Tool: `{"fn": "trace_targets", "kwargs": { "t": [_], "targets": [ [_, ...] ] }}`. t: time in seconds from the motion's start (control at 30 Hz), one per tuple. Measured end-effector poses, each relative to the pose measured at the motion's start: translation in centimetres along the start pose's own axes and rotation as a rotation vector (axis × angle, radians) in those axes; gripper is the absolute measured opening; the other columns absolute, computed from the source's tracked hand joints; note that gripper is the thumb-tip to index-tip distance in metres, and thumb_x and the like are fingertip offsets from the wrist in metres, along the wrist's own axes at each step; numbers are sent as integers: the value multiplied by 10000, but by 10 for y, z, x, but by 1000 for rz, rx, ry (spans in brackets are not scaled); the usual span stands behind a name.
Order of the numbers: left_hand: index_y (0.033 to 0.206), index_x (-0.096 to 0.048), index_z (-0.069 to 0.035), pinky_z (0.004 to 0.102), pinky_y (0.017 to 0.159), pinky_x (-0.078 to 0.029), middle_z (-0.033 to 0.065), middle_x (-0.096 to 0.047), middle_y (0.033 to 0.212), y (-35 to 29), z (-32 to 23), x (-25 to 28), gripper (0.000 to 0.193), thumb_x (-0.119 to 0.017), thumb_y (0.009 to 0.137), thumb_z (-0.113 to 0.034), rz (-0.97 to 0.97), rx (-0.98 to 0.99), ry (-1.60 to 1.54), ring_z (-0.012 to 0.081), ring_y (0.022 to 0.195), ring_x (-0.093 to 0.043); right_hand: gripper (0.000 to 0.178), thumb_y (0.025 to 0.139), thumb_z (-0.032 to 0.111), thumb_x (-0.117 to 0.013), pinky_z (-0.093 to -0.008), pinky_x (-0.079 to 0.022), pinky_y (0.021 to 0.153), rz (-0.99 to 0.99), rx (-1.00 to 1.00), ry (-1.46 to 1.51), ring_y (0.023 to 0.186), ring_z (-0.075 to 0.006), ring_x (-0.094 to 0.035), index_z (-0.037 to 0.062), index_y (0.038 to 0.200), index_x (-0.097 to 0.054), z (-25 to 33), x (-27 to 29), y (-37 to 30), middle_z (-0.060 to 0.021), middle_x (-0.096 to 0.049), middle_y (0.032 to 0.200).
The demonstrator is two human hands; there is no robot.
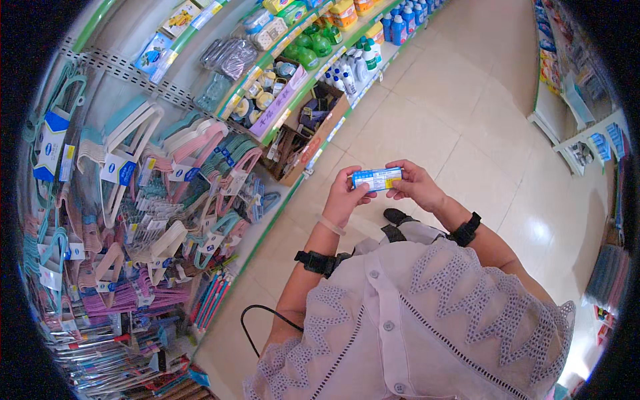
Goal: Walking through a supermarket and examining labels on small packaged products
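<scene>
Between my two hands I hold a small blue and white box with a yellow patch near its right end. My left hand grips the box's left end, thumb across its front. At the other end, the fingers and thumb of my right hand pinch it. The printed side faces up toward me. Both hands are in front of my body, over the aisle floor. Fingers cover the two ends of the box, and its underside is hidden.
Clothes hangers in several colours hang on the left rack. Beyond them, shelves carry green bottles and blue bottles. A cardboard box stands on the low shelf. Pale floor tiles lead to another shelf unit at right.
</scene>
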State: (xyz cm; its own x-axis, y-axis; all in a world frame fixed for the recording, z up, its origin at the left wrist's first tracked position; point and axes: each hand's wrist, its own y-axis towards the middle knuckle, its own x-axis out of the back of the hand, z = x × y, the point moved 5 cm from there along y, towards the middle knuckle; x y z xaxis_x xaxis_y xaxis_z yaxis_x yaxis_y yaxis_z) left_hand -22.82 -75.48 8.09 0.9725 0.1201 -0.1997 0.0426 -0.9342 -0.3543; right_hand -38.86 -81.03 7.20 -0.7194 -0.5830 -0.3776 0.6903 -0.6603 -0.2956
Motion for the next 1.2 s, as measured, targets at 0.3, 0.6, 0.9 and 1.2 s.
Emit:
{"fn": "trace_targets", "kwargs": {
  "t": [0.3, 0.6, 0.9, 1.2],
  "targets": [
    [1164, -375, -26, 282, 641, -521, 128, -528, 1027, 1, 9, -3, 353, -498, 833, -28, 38, 53, -109, 220, 801, -606, 353, 835, 14, -491, -214, -504, 606, -5, 14, 26, 718, -121, -607, 66, 1175, -409, -1, 3, -3, -79, -580, 939],
    [1138, -404, -36, 289, 651, -518, 114, -553, 991, 2, 11, -8, 298, -484, 851, -59, 90, 65, -126, 218, 801, -608, 360, 835, 13, -489, -215, -501, 603, -23, 24, 20, 711, -122, -602, 77, 1179, -403, 0, 5, -7, -77, -572, 946],
    [1141, -415, -74, 288, 655, -522, 103, -553, 991, 1, 6, -14, 290, -487, 860, -91, 113, 71, -139, 208, 793, -613, 353, 835, 14, -492, -214, -496, 587, -20, 22, 14, 698, -121, -603, 76, 1172, -406, -3, 9, -5, -77, -577, 929],
    [1140, -414, -76, 279, 652, -519, 105, -556, 989, 4, 12, -11, 275, -469, 872, -110, 111, 78, -127, 204, 797, -611, 328, 831, 17, -498, -219, -496, 582, -31, 10, -15, 687, -121, -600, 64, 1146, -420, -3, 7, -4, -79, -582, 907]
  ]
}}
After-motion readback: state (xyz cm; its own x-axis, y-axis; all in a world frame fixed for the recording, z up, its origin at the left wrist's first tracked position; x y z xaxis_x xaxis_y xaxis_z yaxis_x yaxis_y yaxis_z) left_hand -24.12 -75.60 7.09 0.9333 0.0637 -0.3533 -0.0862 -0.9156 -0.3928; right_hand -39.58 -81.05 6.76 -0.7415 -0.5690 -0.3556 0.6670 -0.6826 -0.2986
